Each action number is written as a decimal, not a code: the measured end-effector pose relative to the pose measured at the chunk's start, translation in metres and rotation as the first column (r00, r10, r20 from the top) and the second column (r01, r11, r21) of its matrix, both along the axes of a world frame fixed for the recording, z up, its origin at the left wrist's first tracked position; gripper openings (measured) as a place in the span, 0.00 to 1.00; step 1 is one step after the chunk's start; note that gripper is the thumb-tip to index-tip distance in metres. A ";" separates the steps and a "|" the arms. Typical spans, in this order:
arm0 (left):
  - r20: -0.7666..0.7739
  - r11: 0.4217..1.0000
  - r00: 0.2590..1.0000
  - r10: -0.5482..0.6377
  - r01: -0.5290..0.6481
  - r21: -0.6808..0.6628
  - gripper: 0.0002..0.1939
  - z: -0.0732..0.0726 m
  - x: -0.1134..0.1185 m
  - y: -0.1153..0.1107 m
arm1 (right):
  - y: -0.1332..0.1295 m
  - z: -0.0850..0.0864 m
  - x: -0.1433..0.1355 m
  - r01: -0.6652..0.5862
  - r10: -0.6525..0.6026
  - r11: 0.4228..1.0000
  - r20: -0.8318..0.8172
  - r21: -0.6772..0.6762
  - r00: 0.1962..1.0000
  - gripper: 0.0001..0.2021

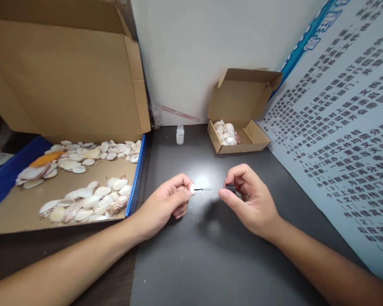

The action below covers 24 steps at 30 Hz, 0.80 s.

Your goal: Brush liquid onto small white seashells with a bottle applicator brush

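Note:
My left hand (172, 196) is closed, pinching a small white shell (192, 189) between thumb and fingertips. Between the fingers of my right hand (250, 197) is the black cap of a brush applicator (230, 187). Its thin clear stem points left, and the dark brush tip (198, 189) meets the shell or lies right in front of it. Both hands are raised over the dark grey table. Beyond them a small clear bottle (180, 135) stands upright without a cap, with whitish contents and a label.
To the left, a large open cardboard box (67, 176) with blue sides holds many shells in two groups and an orange piece (47, 159). A smaller open carton (242, 148) with shells stands at the back right. A printed board (344, 140) leans along the right side.

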<state>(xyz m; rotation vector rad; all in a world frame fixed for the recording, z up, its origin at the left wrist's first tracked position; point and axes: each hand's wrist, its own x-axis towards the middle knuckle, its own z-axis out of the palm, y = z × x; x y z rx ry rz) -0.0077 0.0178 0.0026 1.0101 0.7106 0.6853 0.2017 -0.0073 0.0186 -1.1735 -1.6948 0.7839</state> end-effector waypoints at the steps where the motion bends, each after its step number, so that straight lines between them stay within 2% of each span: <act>1: 0.001 1.000 1.000 -0.003 0.003 0.009 0.10 -0.001 0.000 0.000 | 0.000 0.000 0.000 -0.011 0.011 1.000 0.002 0.009 1.000 0.09; 6: 0.009 0.998 0.999 -0.041 0.040 0.047 0.11 -0.004 0.000 -0.001 | -0.001 0.002 -0.001 0.058 -0.059 0.998 0.028 0.018 0.998 0.10; 11: 0.000 0.998 0.999 -0.047 0.046 0.053 0.11 -0.005 -0.001 -0.002 | -0.001 0.002 -0.001 0.007 -0.008 1.000 0.040 0.029 0.999 0.09; 15: -0.006 0.997 0.999 -0.048 0.048 0.064 0.12 -0.005 -0.001 -0.001 | 0.000 0.001 0.000 0.057 -0.058 0.997 0.026 0.043 0.998 0.10; 19: 0.004 0.997 0.998 -0.055 0.055 0.060 0.12 -0.004 -0.001 -0.001 | -0.001 0.001 0.000 -0.018 0.016 0.998 0.034 0.054 0.999 0.09; 24: -0.006 0.995 0.998 -0.062 0.062 0.074 0.11 -0.003 0.000 -0.001 | -0.001 0.000 0.001 0.084 -0.087 0.994 0.055 0.067 0.995 0.09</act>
